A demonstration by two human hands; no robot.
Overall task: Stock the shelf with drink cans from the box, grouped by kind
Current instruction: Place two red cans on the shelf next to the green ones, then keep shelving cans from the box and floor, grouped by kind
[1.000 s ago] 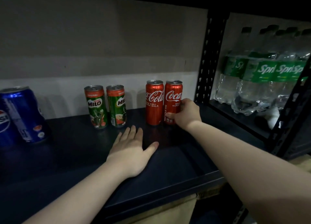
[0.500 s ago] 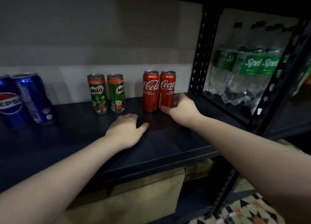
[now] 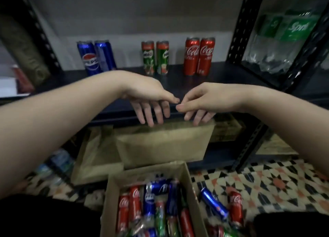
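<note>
Hands hang empty in front of the dark shelf edge (image 3: pixel 231 80): the left hand (image 3: pixel 147 99) with fingers straight and pointing down, the right hand (image 3: pixel 201 101) loosely relaxed, thumbs nearly meeting. On the shelf stand paired blue Pepsi cans (image 3: pixel 96 57), green Milo cans (image 3: pixel 155 57) and red Coca-Cola cans (image 3: pixel 199 56). Below sits the open brown cardboard box (image 3: pixel 114 192) of mixed cans; two loose cans (image 3: pixel 224 204) lie just beside it on the patterned tile floor (image 3: pixel 277 179).
</note>
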